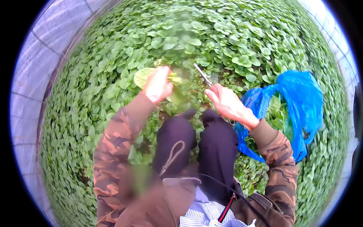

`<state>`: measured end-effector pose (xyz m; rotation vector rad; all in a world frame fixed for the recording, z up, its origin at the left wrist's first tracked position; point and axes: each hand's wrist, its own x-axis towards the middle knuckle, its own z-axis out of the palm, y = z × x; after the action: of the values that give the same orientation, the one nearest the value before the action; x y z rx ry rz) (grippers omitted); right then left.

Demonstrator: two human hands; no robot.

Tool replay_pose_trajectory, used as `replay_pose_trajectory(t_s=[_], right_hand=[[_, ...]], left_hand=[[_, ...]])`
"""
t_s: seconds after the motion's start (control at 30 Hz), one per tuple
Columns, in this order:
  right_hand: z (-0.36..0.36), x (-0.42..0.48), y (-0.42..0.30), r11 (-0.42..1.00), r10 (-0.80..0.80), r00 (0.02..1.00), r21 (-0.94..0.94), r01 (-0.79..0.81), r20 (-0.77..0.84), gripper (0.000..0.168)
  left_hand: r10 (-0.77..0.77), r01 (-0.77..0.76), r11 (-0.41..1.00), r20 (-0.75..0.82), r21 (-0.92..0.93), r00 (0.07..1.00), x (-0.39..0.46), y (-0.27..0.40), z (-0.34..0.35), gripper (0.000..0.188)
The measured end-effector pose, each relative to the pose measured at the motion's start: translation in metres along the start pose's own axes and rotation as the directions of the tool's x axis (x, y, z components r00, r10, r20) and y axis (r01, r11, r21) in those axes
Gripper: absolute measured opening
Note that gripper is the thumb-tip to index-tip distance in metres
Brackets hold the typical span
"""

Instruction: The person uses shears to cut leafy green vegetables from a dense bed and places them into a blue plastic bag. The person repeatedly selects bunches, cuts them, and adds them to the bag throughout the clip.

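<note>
My left hand (159,85) is closed around cut leafy greens (143,77); a broad pale-green leaf sticks out on its left and stems show on its right. To the right, my right hand (227,102) grips a pair of metal scissors (203,74), whose blades point up and to the left over low plants. One handle loop shows below the palm; whether the blades are apart I cannot tell. Beside my right wrist a blue plastic bag (302,99) lies on the plants with its mouth open and loose green leaves (275,112) inside.
Dense leafy plants (113,68) cover the ground on all sides, with small patches of dark soil (238,78) between them. My knees, in dark trousers (175,139), are just below my hands. Translucent plastic sheeting (37,65) over thin ribs curves along both sides.
</note>
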<state>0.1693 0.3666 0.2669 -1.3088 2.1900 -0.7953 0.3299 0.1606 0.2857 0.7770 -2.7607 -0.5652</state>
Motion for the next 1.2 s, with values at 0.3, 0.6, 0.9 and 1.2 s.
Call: replay_pose_trajectory(t_s=[0.3,0.6,0.9,1.2], right_hand=[[0.036,-0.069,0.067,0.946,0.313,0.950,0.084,-0.313,0.007,0.054],[0.093,-0.073,0.157,0.571,-0.352,0.930,0.763,0.302,-0.105,0.082],[0.064,0.008,0.114,0.951,0.200,0.979,0.235,-0.201,0.029,0.040],[0.091,0.179,0.045,0.856,0.215,0.784,0.274,-0.439,0.583,0.040]], left_hand=[[0.285,-0.033,0.465,0.114,-0.885,0.952,0.030,0.166,0.014,0.031],[0.791,-0.629,0.427,-0.070,-0.650,0.608,0.024,0.306,0.233,0.061],[0.475,-0.326,0.701,0.076,-0.634,0.876,0.049,0.099,0.082,0.036],[-0.063,0.021,0.989,0.281,0.150,0.958,-0.025,-0.204,0.183,0.014]])
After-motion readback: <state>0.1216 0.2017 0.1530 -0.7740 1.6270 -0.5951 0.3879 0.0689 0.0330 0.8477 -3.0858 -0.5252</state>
